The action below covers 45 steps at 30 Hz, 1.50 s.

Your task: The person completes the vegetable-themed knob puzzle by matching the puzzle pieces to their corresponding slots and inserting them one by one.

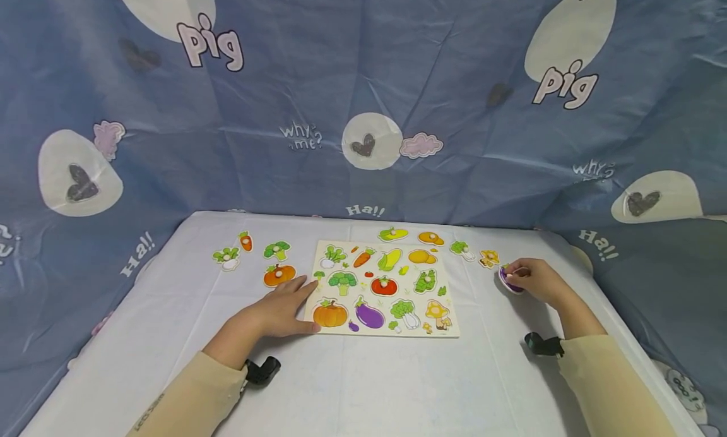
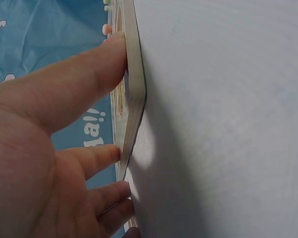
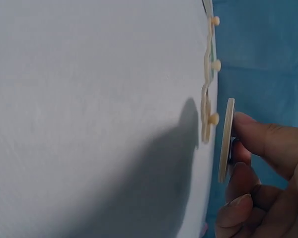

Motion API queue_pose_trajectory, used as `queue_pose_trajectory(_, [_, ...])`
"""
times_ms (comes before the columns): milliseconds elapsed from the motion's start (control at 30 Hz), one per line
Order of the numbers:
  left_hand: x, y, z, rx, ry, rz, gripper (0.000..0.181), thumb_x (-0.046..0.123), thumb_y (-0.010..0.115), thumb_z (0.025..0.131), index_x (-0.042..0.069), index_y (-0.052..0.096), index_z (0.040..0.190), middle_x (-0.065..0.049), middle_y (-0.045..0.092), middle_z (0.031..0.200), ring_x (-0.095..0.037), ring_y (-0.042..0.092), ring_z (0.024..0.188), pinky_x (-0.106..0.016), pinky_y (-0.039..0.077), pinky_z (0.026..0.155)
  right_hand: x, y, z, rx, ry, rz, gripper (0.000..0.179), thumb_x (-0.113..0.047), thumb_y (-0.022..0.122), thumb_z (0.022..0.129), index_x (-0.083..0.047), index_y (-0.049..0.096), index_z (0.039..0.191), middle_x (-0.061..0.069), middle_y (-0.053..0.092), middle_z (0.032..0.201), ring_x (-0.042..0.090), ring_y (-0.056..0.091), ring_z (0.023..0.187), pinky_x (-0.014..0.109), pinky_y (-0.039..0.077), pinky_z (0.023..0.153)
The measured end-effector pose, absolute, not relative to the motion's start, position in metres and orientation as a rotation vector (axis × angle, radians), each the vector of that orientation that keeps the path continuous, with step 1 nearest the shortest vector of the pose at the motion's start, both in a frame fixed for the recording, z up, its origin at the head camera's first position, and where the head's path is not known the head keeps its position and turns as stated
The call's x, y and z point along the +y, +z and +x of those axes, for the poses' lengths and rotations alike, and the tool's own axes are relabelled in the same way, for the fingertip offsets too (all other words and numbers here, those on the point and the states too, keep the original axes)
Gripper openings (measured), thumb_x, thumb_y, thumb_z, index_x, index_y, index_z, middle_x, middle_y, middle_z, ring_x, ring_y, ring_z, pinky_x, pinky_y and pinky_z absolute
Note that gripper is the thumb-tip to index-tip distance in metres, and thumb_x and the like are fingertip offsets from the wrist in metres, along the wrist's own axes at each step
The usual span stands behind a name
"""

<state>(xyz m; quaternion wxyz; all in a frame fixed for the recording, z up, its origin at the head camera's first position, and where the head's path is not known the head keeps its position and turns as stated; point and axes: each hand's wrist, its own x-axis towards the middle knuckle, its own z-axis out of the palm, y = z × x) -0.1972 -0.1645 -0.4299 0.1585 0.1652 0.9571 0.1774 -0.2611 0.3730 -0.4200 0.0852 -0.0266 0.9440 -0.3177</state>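
A vegetable puzzle board (image 1: 406, 292) lies flat on the table, its printed shapes facing up. A knobbed tomato piece (image 1: 377, 290) appears to sit in its slot. My left hand (image 1: 284, 311) rests at the board's near left corner; in the left wrist view the thumb (image 2: 97, 69) presses the edge, and the other fingers touch the side, fairly straight. Off to the right, my right hand (image 1: 542, 282) pinches an eggplant puzzle piece (image 1: 514, 288) by its knob. The right wrist view has this eggplant piece (image 3: 225, 144) edge-on, raised above the cloth.
Left of the board lie loose radish (image 1: 226, 257), carrot (image 1: 245, 242), broccoli (image 1: 276, 250) and pumpkin (image 1: 275, 276) pieces. Behind and right of it are corn (image 1: 393, 235), potato (image 1: 430, 238), cabbage (image 1: 462, 250) and mushroom (image 1: 489, 258) pieces. A blue printed curtain (image 1: 318, 184) hangs behind the white-covered table (image 1: 386, 386).
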Motion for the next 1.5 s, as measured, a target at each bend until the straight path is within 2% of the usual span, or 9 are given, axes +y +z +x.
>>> queue_pose_trajectory(400, [-0.165, -0.431, -0.196, 2.737, 0.507, 0.465, 0.094, 0.053, 0.075, 0.083, 0.009, 0.035, 0.156, -0.022, 0.023, 0.162, -0.046, 0.020, 0.148, -0.065, 0.022, 0.115, 0.346, -0.415, -0.253, 2.764, -1.077, -0.231, 0.015, -0.005, 0.067, 0.095, 0.004, 0.066, 0.106, 0.008, 0.064, 0.092, 0.018, 0.056, 0.082, 0.027, 0.051, 0.066])
queue_pose_trajectory(1000, [-0.164, -0.433, -0.196, 2.742, 0.501, 0.446, 0.095, 0.054, 0.075, 0.082, 0.011, 0.035, 0.156, -0.021, 0.023, 0.162, -0.045, 0.021, 0.148, -0.065, 0.024, 0.114, 0.305, -0.416, -0.240, 2.677, -1.101, -0.325, 0.010, -0.006, 0.070, 0.093, -0.001, 0.068, 0.101, 0.007, 0.061, 0.089, 0.019, 0.055, 0.079, 0.026, 0.050, 0.063])
queue_pose_trajectory(1500, [-0.165, -0.432, -0.197, 2.735, 0.504, 0.458, 0.094, 0.055, 0.074, 0.084, 0.011, 0.033, 0.157, -0.021, 0.022, 0.163, -0.045, 0.019, 0.148, -0.064, 0.022, 0.115, 0.266, -0.419, -0.229, 2.602, -1.102, -0.527, 0.006, -0.003, 0.071, 0.091, -0.004, 0.068, 0.096, 0.004, 0.060, 0.086, 0.019, 0.053, 0.078, 0.023, 0.047, 0.060])
